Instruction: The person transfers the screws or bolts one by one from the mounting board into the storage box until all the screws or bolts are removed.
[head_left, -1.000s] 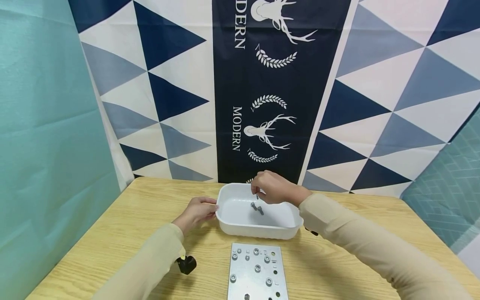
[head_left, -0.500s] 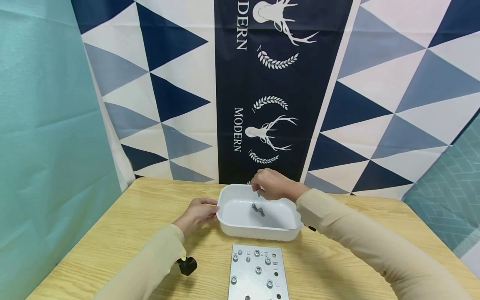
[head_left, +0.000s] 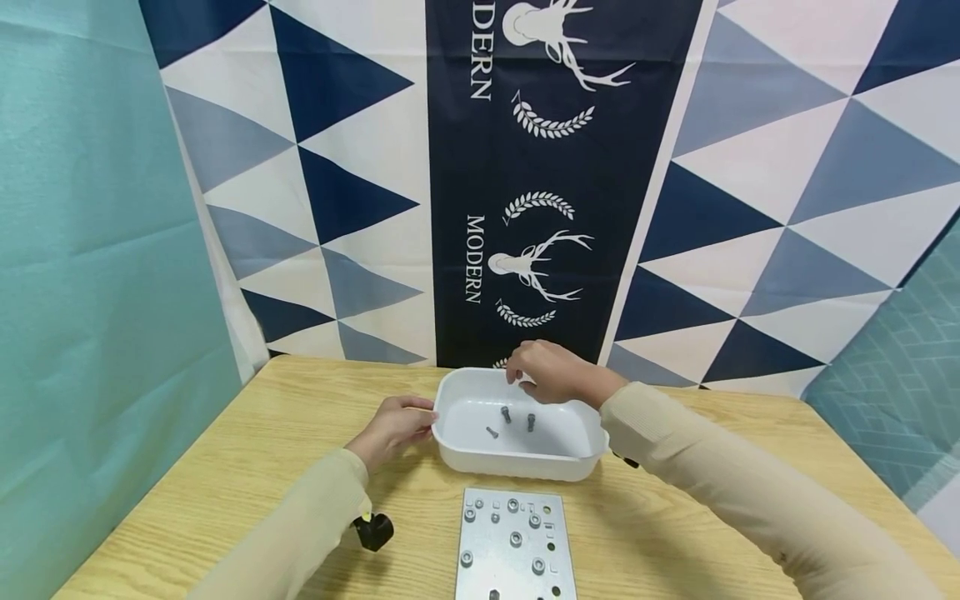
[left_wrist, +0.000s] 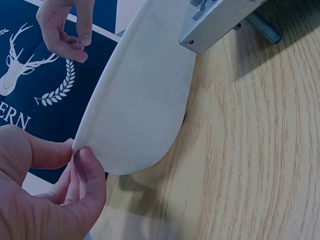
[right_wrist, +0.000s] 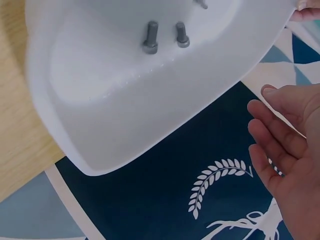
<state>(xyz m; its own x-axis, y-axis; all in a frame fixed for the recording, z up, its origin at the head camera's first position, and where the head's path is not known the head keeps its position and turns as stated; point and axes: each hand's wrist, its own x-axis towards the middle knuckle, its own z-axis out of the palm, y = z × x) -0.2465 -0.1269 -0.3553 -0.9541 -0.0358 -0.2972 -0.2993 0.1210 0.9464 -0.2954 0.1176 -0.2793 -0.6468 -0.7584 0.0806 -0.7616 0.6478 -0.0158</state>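
A white plastic tray (head_left: 517, 467) stands on the wooden table. My left hand (head_left: 393, 423) pinches the left end of its rim between thumb and fingers, as the left wrist view also shows. Over the back of the tray hovers my right hand (head_left: 552, 372), its fingers loosely bent and parted with nothing between them. Inside the tray lie two thicker socket-head bolts (right_wrist: 151, 38) and one smaller bolt (head_left: 492, 432). The smaller one is nearest the tray's front left.
In front of the tray, a silvery metal plate (head_left: 517, 575) holds several bolts in its holes, and a bolt shank (left_wrist: 263, 28) sticks out beneath it. Behind the table (head_left: 315, 400) hangs a patterned cloth (head_left: 360, 275). A teal sheet (head_left: 112, 292) hangs on the left.
The smaller bolt has left my right fingers and now lies in the tray. Those fingers have parted, and the two thicker bolts have moved apart. My left hand keeps its hold.
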